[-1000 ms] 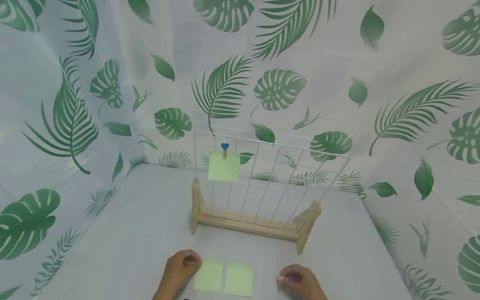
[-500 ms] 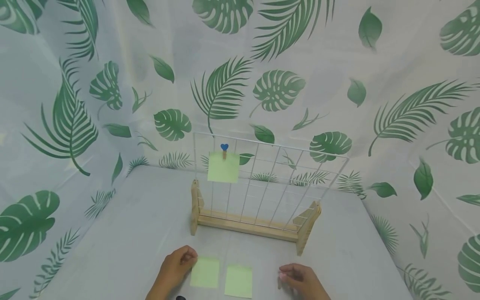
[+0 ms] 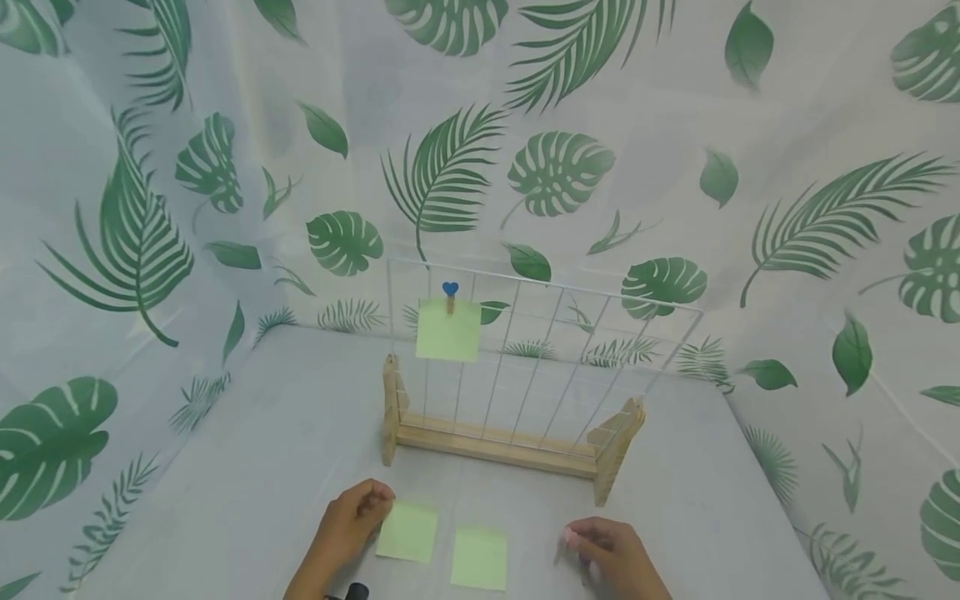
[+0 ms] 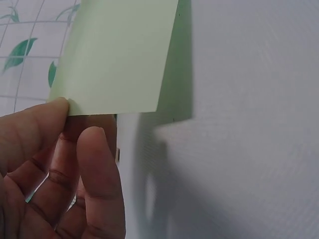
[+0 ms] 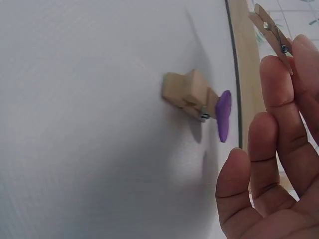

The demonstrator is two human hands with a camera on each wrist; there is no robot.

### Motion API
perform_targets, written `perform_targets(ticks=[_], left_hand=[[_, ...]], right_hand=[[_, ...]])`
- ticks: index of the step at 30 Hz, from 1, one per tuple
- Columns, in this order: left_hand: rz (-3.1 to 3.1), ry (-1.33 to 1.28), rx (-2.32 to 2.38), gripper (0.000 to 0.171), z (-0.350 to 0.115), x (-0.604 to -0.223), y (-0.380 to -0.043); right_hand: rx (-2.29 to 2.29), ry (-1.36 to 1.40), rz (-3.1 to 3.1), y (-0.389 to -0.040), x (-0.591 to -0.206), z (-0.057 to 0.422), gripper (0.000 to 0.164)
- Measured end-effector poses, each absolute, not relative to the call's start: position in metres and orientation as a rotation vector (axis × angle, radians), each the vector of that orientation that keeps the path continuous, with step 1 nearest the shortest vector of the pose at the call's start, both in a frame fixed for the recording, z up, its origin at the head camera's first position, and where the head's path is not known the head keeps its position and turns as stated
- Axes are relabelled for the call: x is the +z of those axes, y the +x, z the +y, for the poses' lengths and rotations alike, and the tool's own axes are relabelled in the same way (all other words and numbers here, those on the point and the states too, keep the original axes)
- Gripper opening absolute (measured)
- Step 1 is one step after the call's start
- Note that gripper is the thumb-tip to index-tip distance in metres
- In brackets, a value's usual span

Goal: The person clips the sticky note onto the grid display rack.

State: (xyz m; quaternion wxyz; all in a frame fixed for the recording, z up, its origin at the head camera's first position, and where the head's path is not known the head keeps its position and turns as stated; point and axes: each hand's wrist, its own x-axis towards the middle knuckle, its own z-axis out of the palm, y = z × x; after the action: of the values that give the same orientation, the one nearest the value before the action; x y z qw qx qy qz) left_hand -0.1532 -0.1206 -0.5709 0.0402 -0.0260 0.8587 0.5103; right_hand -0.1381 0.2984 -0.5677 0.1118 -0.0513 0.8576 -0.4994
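My left hand pinches a light green sticky note by one corner between thumb and fingers. In the left wrist view that note is tilted, its lower edge raised off the white surface. A second green sticky note lies flat to its right. My right hand pinches a small wooden clothespin at the fingertips; a bit of pink on it shows in the head view. Below those fingers, another wooden clothespin with a purple top lies on the surface.
Behind the hands stands a white wire grid rack on a wooden base. A blue heart clothespin clips a third green note to its upper left. Leaf-printed sheets surround the white table. A black object sits by the left wrist.
The left hand and its sticky note have shifted slightly left and away from the body, widening the gap to the second note. My right hand has moved slightly right, still holding the clothespin.
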Motion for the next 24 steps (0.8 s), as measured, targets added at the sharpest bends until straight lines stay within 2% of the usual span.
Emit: perform_targets(ticks=[13, 24], left_hand=[[2.582, -0.084, 1.655, 0.005, -0.116, -0.565, -0.159], [2.512, -0.084, 1.697, 0.003, -0.111, -0.557, -0.164]], right_hand=[[-1.431, -0.252, 2.733, -0.141, -0.552, 0.294, 0.020], [-1.467, -0.177, 2.822, -0.145, -0.537, 0.288, 0.014]])
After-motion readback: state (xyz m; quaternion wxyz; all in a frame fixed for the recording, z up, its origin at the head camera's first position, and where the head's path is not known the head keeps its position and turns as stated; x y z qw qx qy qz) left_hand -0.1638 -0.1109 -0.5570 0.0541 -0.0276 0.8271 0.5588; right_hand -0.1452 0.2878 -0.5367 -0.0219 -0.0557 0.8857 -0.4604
